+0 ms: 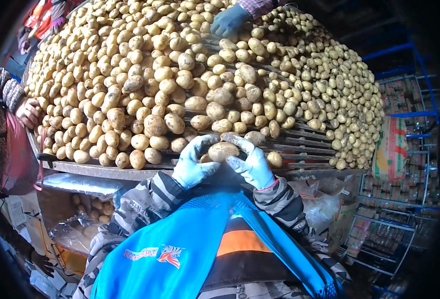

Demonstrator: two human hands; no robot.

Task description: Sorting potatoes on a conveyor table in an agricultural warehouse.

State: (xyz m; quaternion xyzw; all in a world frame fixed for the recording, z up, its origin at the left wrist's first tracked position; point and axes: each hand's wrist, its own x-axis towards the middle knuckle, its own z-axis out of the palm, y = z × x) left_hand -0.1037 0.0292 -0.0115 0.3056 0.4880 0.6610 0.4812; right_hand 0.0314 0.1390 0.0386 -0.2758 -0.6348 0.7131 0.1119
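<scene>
Both my hands wear white gloves with dirty fingertips and meet over the near edge of a slatted table (pixel 306 144). Between them is an oval, soil-marked potato (pixel 223 151). My left hand (pixel 195 161) curves around its left end, the thumb low against it. My right hand (pixel 253 161) has its index finger over the top and its thumb at the lower right. A smaller potato partly shows behind the left fingers. Close to my right hand lie a single potato (pixel 274 159) and a greyish one (pixel 254 138).
Potatoes (pixel 164 74) cover much of the table, with smaller ones (pixel 354 123) heaped at right. Across it reaches another person's gloved hand (pixel 230 21); a bare hand (pixel 28 113) rests at left. Below are a plastic-lined box of potatoes (pixel 102 209) and plastic bags (pixel 319 202). Blue metal racks (pixel 423 116) stand right.
</scene>
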